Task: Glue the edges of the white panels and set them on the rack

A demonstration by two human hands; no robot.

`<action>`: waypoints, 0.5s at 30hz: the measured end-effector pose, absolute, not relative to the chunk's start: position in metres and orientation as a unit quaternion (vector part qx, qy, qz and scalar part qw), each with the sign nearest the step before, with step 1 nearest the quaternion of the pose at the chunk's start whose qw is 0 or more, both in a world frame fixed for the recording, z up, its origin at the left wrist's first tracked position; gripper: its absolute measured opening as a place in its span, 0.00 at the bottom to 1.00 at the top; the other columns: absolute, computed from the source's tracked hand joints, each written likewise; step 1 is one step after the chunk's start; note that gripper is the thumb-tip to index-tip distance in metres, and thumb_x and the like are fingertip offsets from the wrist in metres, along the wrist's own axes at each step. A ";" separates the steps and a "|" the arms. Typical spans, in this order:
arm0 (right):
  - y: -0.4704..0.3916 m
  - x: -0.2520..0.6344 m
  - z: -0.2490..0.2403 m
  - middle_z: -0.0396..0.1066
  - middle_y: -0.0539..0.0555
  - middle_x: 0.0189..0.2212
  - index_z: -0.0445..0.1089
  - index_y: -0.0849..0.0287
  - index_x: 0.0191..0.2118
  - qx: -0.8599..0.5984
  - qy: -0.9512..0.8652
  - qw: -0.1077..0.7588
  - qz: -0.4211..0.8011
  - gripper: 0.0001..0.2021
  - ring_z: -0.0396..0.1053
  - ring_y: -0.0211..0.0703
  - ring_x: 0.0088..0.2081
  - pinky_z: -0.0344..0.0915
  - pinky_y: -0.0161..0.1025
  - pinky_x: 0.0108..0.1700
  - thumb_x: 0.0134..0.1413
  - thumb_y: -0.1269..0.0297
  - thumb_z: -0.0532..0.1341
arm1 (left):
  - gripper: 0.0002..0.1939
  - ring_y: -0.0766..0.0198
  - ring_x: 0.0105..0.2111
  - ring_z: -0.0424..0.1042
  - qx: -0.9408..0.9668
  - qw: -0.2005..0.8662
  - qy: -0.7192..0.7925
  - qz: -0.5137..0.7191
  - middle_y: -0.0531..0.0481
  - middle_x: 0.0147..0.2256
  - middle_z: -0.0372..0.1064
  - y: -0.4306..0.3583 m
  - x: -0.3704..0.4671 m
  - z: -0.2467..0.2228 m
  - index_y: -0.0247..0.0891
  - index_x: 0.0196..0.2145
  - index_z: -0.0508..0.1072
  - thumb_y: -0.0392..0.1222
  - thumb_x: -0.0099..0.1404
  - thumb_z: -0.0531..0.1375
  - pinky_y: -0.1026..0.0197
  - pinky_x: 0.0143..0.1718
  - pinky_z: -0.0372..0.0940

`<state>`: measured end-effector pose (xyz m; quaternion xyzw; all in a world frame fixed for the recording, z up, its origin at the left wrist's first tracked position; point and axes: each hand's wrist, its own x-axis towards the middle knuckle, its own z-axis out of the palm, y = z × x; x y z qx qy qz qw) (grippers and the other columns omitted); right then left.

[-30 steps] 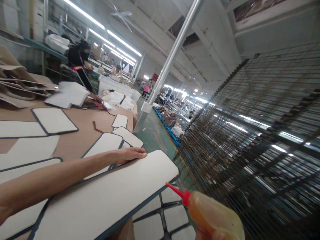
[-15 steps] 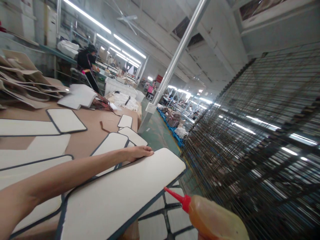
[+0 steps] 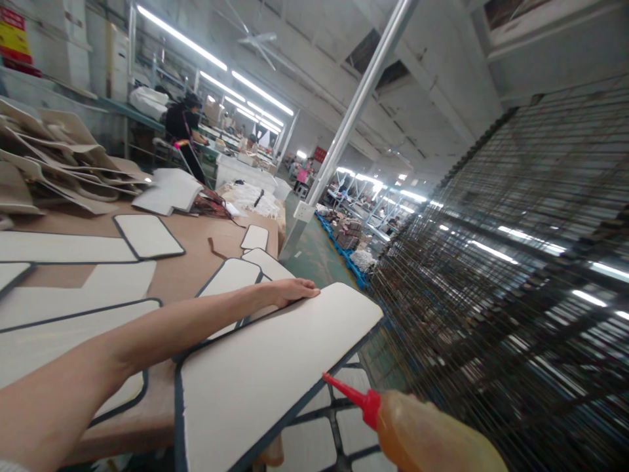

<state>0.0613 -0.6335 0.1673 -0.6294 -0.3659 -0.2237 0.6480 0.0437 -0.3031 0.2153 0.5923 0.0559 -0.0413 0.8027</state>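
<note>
My left hand (image 3: 297, 292) grips the far long edge of a white panel (image 3: 275, 367) with a dark border, the thumb over its top face. The panel is tilted and reaches past the table's edge. My right hand (image 3: 426, 402) is almost wholly hidden at the bottom right, around a squeeze bottle (image 3: 432, 436) of amber liquid, probably glue. The bottle's red pointed nozzle (image 3: 346, 392) has its tip at the panel's near dark edge; whether it touches I cannot tell. More dark-edged white panels (image 3: 228, 278) lie beyond my left hand.
Brown-covered table (image 3: 191, 236) bears more panels, stacked beige pieces (image 3: 63, 157) and white sheets (image 3: 170, 190). Below the held panel lie white pieces with dark borders (image 3: 309, 446). A wire rack (image 3: 515, 275) stands right, a metal post (image 3: 339, 141) ahead. A person in black (image 3: 181, 128) works farther back.
The view has swung slightly left. The panel and my left hand have shifted right in the picture, while the nozzle tip now sits farther from the panel's right corner along the near edge.
</note>
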 end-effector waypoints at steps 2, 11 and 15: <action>-0.642 0.067 0.153 0.61 0.58 0.46 0.62 0.60 0.47 -0.638 -0.377 0.633 -0.226 0.21 0.59 0.53 0.49 0.61 0.56 0.47 0.53 0.51 0.58 | 0.26 0.64 0.25 0.68 0.602 0.795 0.063 -0.042 0.52 0.25 0.70 -0.304 0.047 0.218 0.35 0.30 0.67 0.53 0.37 0.70 0.62 0.28 0.62; -0.685 0.148 0.100 0.67 0.52 0.29 0.69 0.57 0.34 -0.680 -0.463 0.520 -0.230 0.16 0.64 0.41 0.27 0.65 0.40 0.27 0.48 0.48 0.61 | 0.19 0.63 0.26 0.67 0.612 0.787 0.068 -0.044 0.52 0.25 0.69 -0.306 0.060 0.222 0.36 0.29 0.68 0.48 0.43 0.68 0.59 0.31 0.63; -0.691 0.155 0.079 0.69 0.54 0.33 0.69 0.56 0.37 -0.684 -0.479 0.494 -0.243 0.16 0.66 0.45 0.33 0.67 0.47 0.37 0.47 0.49 0.62 | 0.16 0.61 0.28 0.68 0.637 0.765 0.090 -0.036 0.51 0.29 0.69 -0.305 0.061 0.229 0.37 0.31 0.68 0.47 0.46 0.66 0.60 0.30 0.62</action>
